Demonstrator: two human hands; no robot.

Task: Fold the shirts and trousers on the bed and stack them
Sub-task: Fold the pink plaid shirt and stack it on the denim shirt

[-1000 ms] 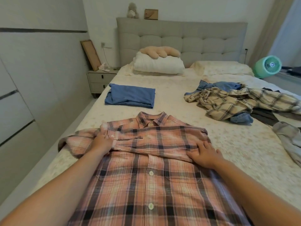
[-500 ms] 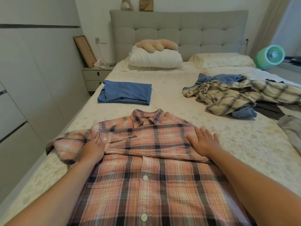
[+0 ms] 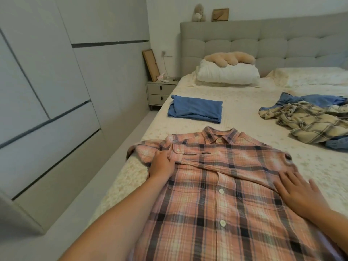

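— Bedroom first: what's around you?

— Wardrobe doors (image 3: pixel 56 91) off to my left, a padded headboard (image 3: pixel 263 42) far ahead, and the bed (image 3: pixel 235 110) under everything I'm touching. From the one head view, the pink plaid shirt (image 3: pixel 216 194) lies button-side up right under my hands, collar pointing away from me.

— And your hands?

— My left hand (image 3: pixel 162 164) sits on the shirt's left shoulder, where the sleeve (image 3: pixel 226 162) is laid across the chest; the fingers look curled onto the bunched cloth there, though I can't tell whether they pinch it or only press. My right hand (image 3: pixel 299 193) lies flat with fingers spread on the shirt's right edge, holding nothing.

— What could spoil it?

— That crossed sleeve is loose, I think. If I lift either hand quickly it may slide off and the fold opens. The left shoulder lies close to the mattress edge, so a tug my way could drag cloth over the side.

— The rest?

— A folded blue garment (image 3: pixel 195 110) lies ahead of my left hand; beyond my right hand, a tangled heap of clothes (image 3: pixel 305 125) is not yet folded. I'd judge a careless carry to the blue piece would undo the shirt.
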